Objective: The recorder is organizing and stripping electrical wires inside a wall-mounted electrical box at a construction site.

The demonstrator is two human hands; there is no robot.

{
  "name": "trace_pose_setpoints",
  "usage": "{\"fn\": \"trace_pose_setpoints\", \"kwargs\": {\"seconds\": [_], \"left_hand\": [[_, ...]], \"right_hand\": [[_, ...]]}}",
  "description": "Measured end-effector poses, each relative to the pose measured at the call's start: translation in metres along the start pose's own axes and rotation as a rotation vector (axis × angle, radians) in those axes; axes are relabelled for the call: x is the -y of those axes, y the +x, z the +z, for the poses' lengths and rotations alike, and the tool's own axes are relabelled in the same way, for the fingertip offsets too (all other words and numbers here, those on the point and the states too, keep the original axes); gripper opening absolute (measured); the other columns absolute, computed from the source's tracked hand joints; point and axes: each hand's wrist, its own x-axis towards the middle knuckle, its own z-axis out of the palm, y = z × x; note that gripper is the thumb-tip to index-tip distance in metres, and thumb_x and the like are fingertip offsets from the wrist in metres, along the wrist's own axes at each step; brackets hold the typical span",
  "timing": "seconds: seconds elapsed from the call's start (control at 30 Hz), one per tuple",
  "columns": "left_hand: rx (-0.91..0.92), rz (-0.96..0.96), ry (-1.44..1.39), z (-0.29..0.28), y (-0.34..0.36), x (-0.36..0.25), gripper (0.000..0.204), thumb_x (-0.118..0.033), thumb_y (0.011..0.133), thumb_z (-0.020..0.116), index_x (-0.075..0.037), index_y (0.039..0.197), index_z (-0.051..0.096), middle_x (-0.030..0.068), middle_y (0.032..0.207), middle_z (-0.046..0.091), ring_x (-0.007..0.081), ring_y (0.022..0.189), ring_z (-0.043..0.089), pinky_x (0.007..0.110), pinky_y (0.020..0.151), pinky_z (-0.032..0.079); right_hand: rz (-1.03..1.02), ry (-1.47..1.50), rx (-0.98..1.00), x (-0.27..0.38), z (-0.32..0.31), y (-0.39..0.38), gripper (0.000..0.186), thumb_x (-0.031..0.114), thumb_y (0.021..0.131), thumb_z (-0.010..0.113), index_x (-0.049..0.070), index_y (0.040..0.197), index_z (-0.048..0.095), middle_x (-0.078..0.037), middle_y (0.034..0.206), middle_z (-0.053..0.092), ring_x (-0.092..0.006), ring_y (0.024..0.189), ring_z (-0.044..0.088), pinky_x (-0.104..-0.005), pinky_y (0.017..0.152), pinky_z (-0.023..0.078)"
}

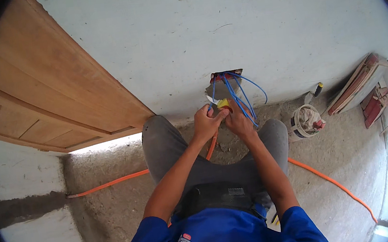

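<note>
The left grip (204, 124) pinches a blue wire (210, 111); the right grip (240, 123) grasps what seems a yellow knife (222, 104), between both. If the blade (211, 100) slips, it may cut the left grip or nick the wire. A wooden door (45, 75) is left of the grips, rough floor (118, 211) beneath, a bucket (295, 131) at right.

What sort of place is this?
Probably a room under construction or renovation: blue wires stick out of a wall hole, and an orange tube lies on rough floor.

On the left we see a wooden door (54, 74); on the right, a bucket (294, 133) holding cloth (307, 118), near leaning slabs (355, 84).
</note>
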Motion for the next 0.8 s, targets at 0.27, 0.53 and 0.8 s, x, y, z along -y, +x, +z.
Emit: {"fn": "trace_pose_setpoints", "kwargs": {"seconds": [0.27,0.53,0.8], "left_hand": [[0.114,0.036,-0.359,-0.023,0.002,0.028,0.025,-0.022,0.097,0.043,-0.002,0.103,0.056,0.0034,0.058,0.043,0.0090,0.059,0.046,0.031,0.055,0.037],[-0.036,0.268,0.030,-0.018,-0.003,0.016,0.025,-0.014,0.097,0.040,0.000,0.112,0.053,0.0215,0.066,0.053,0.0359,0.059,0.058,0.041,0.057,0.041],[0.160,0.317,0.077,-0.030,0.012,0.015,0.025,-0.017,0.101,0.040,-0.001,0.112,0.056,0.0091,0.074,0.060,0.0137,0.063,0.054,0.028,0.059,0.043]], "right_hand": [[0.376,0.164,0.239,0.025,0.004,0.001,0.034,0.033,0.083,0.072,0.003,0.094,0.062,-0.012,0.074,0.060,-0.0218,0.067,0.060,-0.0331,0.060,0.046],[0.075,0.307,-0.136,0.036,0.026,0.025,0.019,0.020,0.085,0.069,0.003,0.091,0.063,-0.012,0.078,0.062,-0.0260,0.066,0.060,-0.0343,0.062,0.047],[0.566,0.991,0.208,0.018,0.017,0.027,0.020,0.021,0.090,0.063,0.001,0.088,0.060,0.000,0.063,0.052,-0.0128,0.061,0.053,-0.0295,0.058,0.043]]}}
